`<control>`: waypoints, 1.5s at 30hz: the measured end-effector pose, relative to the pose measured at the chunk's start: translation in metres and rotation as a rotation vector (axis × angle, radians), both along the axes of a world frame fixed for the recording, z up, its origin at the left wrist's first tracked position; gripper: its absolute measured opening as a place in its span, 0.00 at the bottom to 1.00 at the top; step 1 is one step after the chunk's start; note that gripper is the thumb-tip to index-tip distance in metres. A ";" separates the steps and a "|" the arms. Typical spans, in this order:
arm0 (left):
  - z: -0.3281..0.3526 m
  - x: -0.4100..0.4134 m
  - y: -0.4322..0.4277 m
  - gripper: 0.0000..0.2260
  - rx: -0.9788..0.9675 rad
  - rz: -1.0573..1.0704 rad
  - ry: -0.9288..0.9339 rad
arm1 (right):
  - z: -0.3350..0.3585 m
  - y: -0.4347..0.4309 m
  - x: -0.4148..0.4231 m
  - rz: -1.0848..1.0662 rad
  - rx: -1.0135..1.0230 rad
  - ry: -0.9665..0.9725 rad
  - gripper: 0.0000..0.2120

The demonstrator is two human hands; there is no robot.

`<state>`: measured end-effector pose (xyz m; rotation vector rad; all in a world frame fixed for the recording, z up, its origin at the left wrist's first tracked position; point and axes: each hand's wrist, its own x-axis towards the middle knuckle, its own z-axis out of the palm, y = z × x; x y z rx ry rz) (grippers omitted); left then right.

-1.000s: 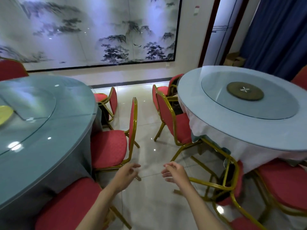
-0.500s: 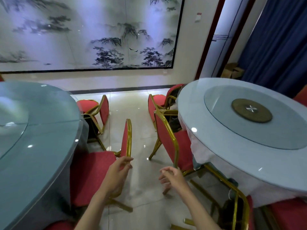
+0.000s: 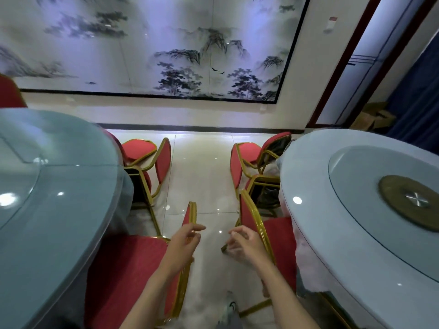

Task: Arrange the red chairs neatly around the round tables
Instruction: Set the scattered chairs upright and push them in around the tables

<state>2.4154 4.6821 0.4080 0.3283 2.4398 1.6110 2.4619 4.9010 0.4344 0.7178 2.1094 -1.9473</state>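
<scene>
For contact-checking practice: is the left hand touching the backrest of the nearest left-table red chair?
Cannot tell. Head view: left hand overlaps the backrest; no clear contact or gap.

Glossy glass tabletop point(image 3: 59, 210); gold metal chair frames point(image 3: 257, 222)

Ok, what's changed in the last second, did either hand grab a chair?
The view has moved forward down the aisle between the left table and right table. The left hand now reaches the back of the left chair, the right hand is by the gold frame of the right chair. Neither plainly grips anything. Chairs and tables look unmoved.
</scene>
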 end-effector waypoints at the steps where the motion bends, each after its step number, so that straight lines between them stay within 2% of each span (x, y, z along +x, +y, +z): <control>1: 0.000 -0.016 0.010 0.11 -0.016 -0.001 0.000 | -0.003 0.009 -0.019 0.009 0.005 0.012 0.07; 8: 0.013 -0.128 0.076 0.10 -0.135 -0.087 -0.062 | -0.015 0.092 -0.115 0.094 0.075 0.016 0.07; 13: 0.018 -0.187 0.112 0.10 -0.086 -0.012 -0.081 | -0.008 0.138 -0.171 0.148 0.120 0.041 0.06; 20: 0.017 -0.243 0.143 0.10 -0.099 0.022 -0.118 | 0.002 0.167 -0.233 0.140 0.051 0.078 0.06; 25: 0.025 -0.294 0.180 0.09 -0.030 0.066 -0.168 | -0.001 0.189 -0.276 0.111 0.060 0.079 0.06; 29: 0.029 -0.350 0.224 0.09 -0.023 -0.018 -0.179 | -0.004 0.218 -0.304 0.041 0.095 0.056 0.06; 39: 0.035 -0.482 0.330 0.12 0.001 -0.385 -0.123 | -0.021 0.269 -0.343 -0.342 0.082 -0.081 0.08; 45: 0.039 -0.530 0.369 0.12 -0.017 -0.529 -0.096 | -0.007 0.284 -0.347 -0.526 0.105 -0.053 0.08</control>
